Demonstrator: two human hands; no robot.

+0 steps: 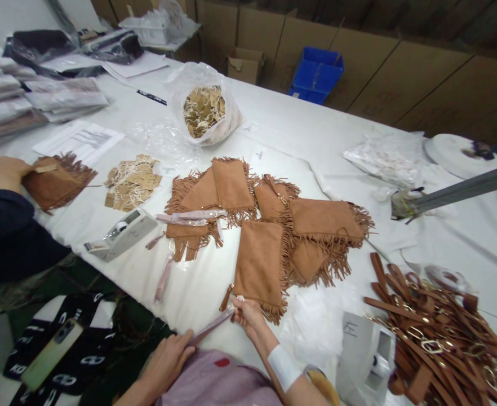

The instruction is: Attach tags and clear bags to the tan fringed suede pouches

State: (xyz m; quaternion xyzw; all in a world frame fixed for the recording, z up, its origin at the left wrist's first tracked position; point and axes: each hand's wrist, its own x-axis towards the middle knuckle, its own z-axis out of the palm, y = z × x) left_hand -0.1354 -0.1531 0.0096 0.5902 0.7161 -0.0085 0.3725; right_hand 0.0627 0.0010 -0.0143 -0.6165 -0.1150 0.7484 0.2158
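A thin strap in a clear plastic wrapper stretches between my two hands at the table's near edge. My right hand pinches its upper end, beside the zip pull of a brown fringed suede pouch. Fingers curled, my left hand holds the lower end close to my body. More wrapped straps lie ahead across a partly covered fringed piece, and another wrapped strap is nearer me. Several fringed pouches overlap in the middle of the table.
Tape dispensers stand on both sides. Brown straps with buckles are heaped at right. Tags lie piled at left, with a bag of tags behind. A co-worker's hand holds a fringed pouch. A metal bar juts in.
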